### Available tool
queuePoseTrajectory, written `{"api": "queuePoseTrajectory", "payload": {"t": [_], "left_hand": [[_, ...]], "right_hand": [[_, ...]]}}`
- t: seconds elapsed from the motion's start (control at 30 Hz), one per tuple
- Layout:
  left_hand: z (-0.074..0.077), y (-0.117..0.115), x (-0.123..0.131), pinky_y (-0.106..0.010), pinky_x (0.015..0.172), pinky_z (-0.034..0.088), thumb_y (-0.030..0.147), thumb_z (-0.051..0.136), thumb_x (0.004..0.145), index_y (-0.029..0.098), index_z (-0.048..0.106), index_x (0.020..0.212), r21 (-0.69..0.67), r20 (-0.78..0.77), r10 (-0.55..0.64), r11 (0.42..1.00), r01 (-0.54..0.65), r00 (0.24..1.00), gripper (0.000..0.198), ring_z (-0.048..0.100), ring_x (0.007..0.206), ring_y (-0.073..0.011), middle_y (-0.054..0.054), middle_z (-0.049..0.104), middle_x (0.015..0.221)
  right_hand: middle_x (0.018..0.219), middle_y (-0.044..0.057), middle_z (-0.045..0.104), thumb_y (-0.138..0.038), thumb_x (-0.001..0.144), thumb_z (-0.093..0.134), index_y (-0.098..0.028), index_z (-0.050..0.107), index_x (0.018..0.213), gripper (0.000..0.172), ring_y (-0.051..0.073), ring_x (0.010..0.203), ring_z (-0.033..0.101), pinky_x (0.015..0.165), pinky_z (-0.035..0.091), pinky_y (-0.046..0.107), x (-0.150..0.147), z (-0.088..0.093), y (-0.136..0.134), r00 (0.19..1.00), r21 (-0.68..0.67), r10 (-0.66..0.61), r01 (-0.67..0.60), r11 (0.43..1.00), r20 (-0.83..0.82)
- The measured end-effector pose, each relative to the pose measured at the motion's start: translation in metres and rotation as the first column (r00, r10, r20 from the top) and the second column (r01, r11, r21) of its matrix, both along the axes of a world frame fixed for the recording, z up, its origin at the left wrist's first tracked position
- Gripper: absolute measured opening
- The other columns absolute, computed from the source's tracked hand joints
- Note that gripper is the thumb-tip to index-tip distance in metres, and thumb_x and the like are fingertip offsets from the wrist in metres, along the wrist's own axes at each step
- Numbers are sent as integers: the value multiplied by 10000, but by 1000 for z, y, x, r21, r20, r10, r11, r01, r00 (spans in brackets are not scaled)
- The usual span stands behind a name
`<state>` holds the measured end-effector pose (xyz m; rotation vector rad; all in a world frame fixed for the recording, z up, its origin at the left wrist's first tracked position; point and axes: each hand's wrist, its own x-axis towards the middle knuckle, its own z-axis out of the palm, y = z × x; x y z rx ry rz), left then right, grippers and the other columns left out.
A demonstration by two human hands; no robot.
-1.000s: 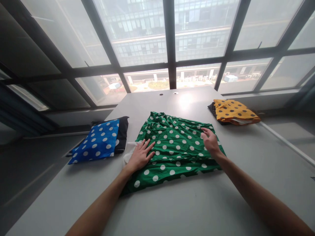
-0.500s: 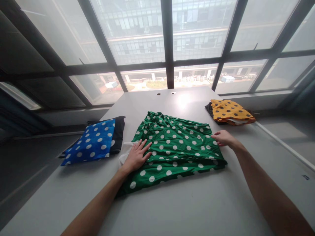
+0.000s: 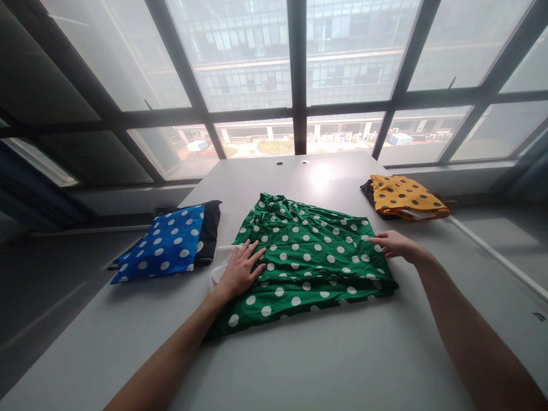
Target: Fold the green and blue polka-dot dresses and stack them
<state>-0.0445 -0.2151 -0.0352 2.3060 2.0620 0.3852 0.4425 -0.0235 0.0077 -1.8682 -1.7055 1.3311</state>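
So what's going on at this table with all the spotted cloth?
A person has a green polka-dot garment spread flat on a grey table. The left hand lies open on its left side, and the right hand rests at its right edge, fingers flat. A folded blue dotted piece sits to the left, and a folded yellow dotted one at the far right.

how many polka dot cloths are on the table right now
3. A green polka dot cloth in the middle under both hands, a blue polka dot cloth at the left edge, an orange polka dot cloth far right. Dark fabric beneath two may hide more.
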Motion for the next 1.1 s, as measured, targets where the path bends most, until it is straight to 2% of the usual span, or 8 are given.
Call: {"api": "queuePoseTrajectory", "payload": {"t": [0.2, 0.37, 0.53, 0.63, 0.8, 0.93, 1.03, 1.1], "left_hand": [[23, -9, 30, -590, 1277, 226, 320, 501, 1040, 240, 671, 1359, 233, 109, -68, 972, 41, 992, 370, 366, 1533, -314, -89, 560, 1543], [45, -18, 69, -485, 1186, 432, 287, 516, 1027, 245, 690, 1285, 166, 392, -173, 979, 116, 904, 314, 564, 1374, -275, -82, 661, 1398], [50, -14, 108, -463, 1139, 484, 275, 601, 988, 242, 679, 1327, 14, 675, -198, 967, 256, 711, 349, 617, 1314, -283, -84, 709, 1324], [55, -2, 132, -482, 1117, 503, 333, 696, 951, 253, 552, 1506, -12, 821, -179, 944, 330, 542, 578, 583, 1360, -304, -120, 626, 1463], [72, 17, 168, -555, 1199, 390, 476, 856, 826, 282, 320, 1652, -64, 970, -35, 918, 392, 240, 1004, 416, 1499, -375, -177, 422, 1636], [82, 17, 176, -543, 1178, 414, 557, 881, 773, 274, 267, 1665, -143, 990, 133, 940, 308, 52, 1120, 408, 1495, -399, -187, 447, 1614], [86, 11, 169, -471, 1172, 435, 492, 927, 739, 278, 345, 1626, -155, 987, 158, 977, 147, -6, 1082, 425, 1485, -373, -158, 466, 1603], [88, 7, 160, -424, 1088, 512, 457, 935, 736, 287, 398, 1586, -205, 977, 206, 978, 35, -45, 1020, 523, 1403, -350, -150, 516, 1557]], "right_hand": [[734, -2, 627, -478, 735, 884, -172, 666, 1274, 657, 111, 604, 591, 487, 453, 174, 11, 3, -2, 979, -97, 104, -123, 988, -176], [680, -64, 572, -249, 752, 850, -203, 571, 1408, 714, 74, 535, 535, 505, 486, 156, -4, 11, -11, 889, -142, 54, -132, 981, -455], [656, -59, 593, -133, 756, 766, -191, 588, 1396, 667, 71, 507, 545, 461, 459, 129, -44, 24, -26, 829, -100, -48, -9, 995, -557], [655, -45, 622, -110, 764, 729, -175, 532, 1465, 732, 88, 502, 576, 445, 467, 137, -76, 39, -39, 802, -76, -72, 33, 997, -593], [648, -30, 659, -94, 778, 690, -144, 391, 1579, 857, 119, 517, 637, 509, 555, 180, -131, 67, -54, 748, -20, -56, 57, 998, -662], [634, -45, 651, -101, 782, 697, -127, 274, 1625, 944, 153, 565, 679, 604, 628, 250, -175, 72, -59, 706, -2, -40, 55, 998, -707], [700, -38, 674, -141, 782, 739, -195, 180, 1650, 1034, 179, 617, 703, 618, 648, 289, -209, 63, -58, 693, -11, -13, 8, 1000, -721], [726, -41, 665, -139, 778, 749, -240, 87, 1669, 1115, 196, 654, 715, 641, 662, 323, -232, 55, -59, 682, -8, 7, -19, 1000, -732]]}}
